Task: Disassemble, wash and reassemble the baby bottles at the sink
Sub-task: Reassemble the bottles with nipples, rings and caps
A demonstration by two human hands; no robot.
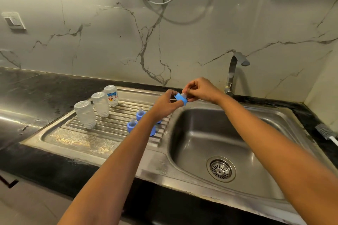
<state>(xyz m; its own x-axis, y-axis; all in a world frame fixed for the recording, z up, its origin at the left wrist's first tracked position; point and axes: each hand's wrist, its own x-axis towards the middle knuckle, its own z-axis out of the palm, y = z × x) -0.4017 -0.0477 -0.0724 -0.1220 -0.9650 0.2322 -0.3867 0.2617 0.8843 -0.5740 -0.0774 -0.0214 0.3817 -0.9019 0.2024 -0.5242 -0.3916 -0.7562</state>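
in the head view, a blue collar is gripped by the left hand above the drainboard edge, while its teat is pinched by the right hand; the teat should be pulled evenly until fully seated

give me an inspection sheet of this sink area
surface: ribbed stainless steel drainboard beside steel sink basin, set in black stone counter
job's things: three clear plastic bottles upside down on the drainboard; loose blue collars with clear teats stand nearby, some partly hidden
clutter: grey bottle brush with white handle on the counter, right
hands: left hand holds a blue plastic collar; right hand pinches its clear teat
cables: black and white cables loop on the wall
surroundings: marble-look wall, steel tap, white switch plate
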